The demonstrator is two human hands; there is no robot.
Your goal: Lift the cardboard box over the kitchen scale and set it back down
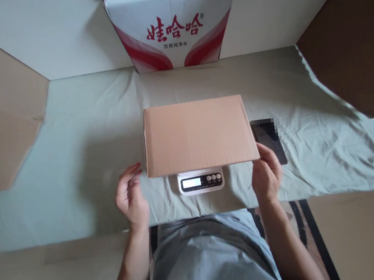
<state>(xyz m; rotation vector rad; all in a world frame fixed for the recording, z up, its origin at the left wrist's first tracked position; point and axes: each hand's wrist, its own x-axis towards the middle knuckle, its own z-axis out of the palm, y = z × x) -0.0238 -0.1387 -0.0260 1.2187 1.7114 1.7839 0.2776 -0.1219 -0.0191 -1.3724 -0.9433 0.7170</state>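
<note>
A closed brown cardboard box (196, 134) rests on a small white digital kitchen scale (183, 190). It covers most of the scale; only the front strip with a lit display and round buttons shows, and I cannot read the display. My left hand (133, 199) is just off the box's front left corner, fingers loosely bent, with a gap to the box and nothing in it. At the front right corner, my right hand (266, 173) has its fingertips beside or lightly against the box edge. Its fingers are bent and loosely apart, not wrapped round the box.
Behind stands a white and red carton (179, 52) against the white wall. A dark flat device (274, 147), partly blurred out, lies right of the box. Brown cardboard panels (2, 108) flank both sides. A wrinkled pale green cloth (96, 124) covers the table, its front edge near my body.
</note>
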